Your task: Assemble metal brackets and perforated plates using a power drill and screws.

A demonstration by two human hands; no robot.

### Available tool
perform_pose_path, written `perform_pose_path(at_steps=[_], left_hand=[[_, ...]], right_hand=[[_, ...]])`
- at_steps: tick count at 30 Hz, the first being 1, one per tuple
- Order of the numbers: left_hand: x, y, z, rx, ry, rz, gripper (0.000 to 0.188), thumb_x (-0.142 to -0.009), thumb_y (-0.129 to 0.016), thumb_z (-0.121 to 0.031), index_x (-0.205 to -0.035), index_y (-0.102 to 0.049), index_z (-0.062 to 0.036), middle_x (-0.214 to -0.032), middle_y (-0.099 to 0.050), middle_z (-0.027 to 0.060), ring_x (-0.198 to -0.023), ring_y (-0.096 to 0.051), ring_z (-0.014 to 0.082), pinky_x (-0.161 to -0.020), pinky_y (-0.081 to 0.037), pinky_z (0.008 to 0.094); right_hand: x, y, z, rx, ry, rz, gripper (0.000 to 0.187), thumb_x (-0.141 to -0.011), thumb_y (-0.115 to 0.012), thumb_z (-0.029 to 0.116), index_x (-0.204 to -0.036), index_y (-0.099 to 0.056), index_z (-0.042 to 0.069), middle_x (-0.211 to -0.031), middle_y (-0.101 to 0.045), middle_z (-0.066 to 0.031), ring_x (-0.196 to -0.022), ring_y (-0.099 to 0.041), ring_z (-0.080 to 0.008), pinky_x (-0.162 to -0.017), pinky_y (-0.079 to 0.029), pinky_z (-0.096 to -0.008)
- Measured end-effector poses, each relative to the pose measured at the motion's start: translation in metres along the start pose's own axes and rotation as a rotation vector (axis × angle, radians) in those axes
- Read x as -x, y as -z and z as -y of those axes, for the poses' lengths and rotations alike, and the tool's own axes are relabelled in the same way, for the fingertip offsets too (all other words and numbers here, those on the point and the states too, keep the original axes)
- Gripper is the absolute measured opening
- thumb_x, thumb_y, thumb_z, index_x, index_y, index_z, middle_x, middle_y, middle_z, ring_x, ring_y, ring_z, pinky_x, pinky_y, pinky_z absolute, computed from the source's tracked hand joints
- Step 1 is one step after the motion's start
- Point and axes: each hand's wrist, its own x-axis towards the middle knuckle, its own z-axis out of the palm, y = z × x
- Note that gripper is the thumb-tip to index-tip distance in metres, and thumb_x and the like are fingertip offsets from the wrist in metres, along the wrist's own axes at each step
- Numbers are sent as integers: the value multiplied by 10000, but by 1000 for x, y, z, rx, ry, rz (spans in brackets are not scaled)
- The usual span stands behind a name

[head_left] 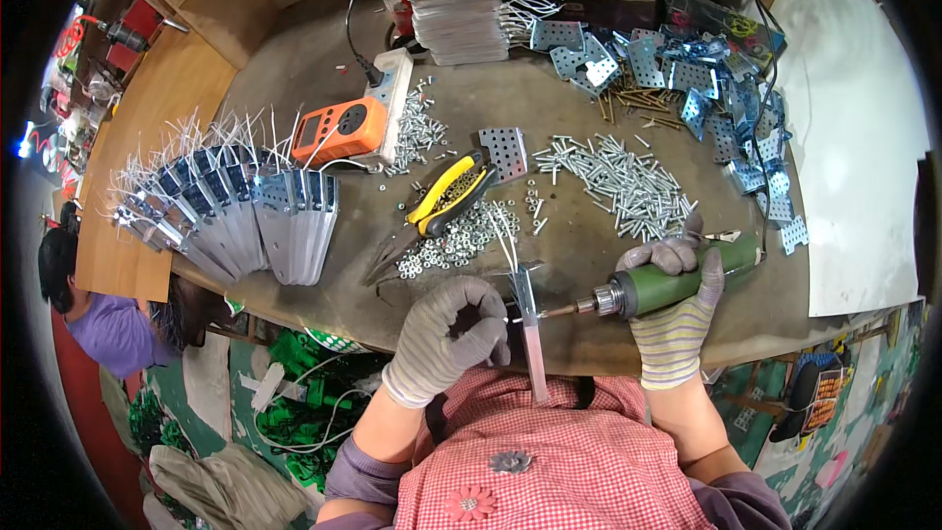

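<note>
My right hand [677, 304], in a striped grey glove, is wrapped round a green power screwdriver [653, 287]. Its bit points left and meets the side of a narrow metal plate [527, 306] with white wires at its upper end. The plate is seen edge-on at the table's front edge, its lower end against the checked apron. On the plate's other side, my gloved left hand [446, 339] is closed, thumb and finger pinched close to the plate opposite the bit. What lies between those fingertips is too small to make out.
Pliers [442, 198] lie by loose nuts [461, 238]. Screws [623, 186] are heaped behind the screwdriver. Wired plates [235, 211] fan out at left; more plates [446, 5] are stacked at the back. Perforated brackets [692, 79] pile at right. An orange meter [339, 131] sits on a power strip.
</note>
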Motion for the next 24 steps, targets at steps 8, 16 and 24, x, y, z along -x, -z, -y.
perform_pose_path(at_steps=[8, 16, 24], left_hand=[[-13, 11, -8, 121, 287, 268, 189, -879, -622, -183, -865, -516, -28, -716, -631, 83, -600, -658, 165, -508, -517, 232], [-20, 15, -15, 60, 325, 349, 106, -904, -573, -113, -865, -516, -34, -755, -643, 76, -625, -658, 136, -547, -536, 228], [-12, 1, -10, -208, 65, 153, 143, -897, -604, -153, -835, -562, -31, -763, -636, 47, -609, -611, 110, -556, -489, 222]], right_hand=[[-2, 3, 0, -41, -8, 28, 267, -860, -669, 258, -1078, -550, 161, -744, -387, 66, -732, -433, -97, -897, -410, -384], [-1, 6, -1, -54, -13, 56, 272, -865, -667, 244, -1109, -611, 139, -760, -430, 73, -734, -474, -90, -908, -424, -402], [0, 5, 0, -53, 0, 32, 281, -858, -679, 249, -1105, -603, 141, -758, -424, 75, -739, -471, -89, -908, -422, -401]])
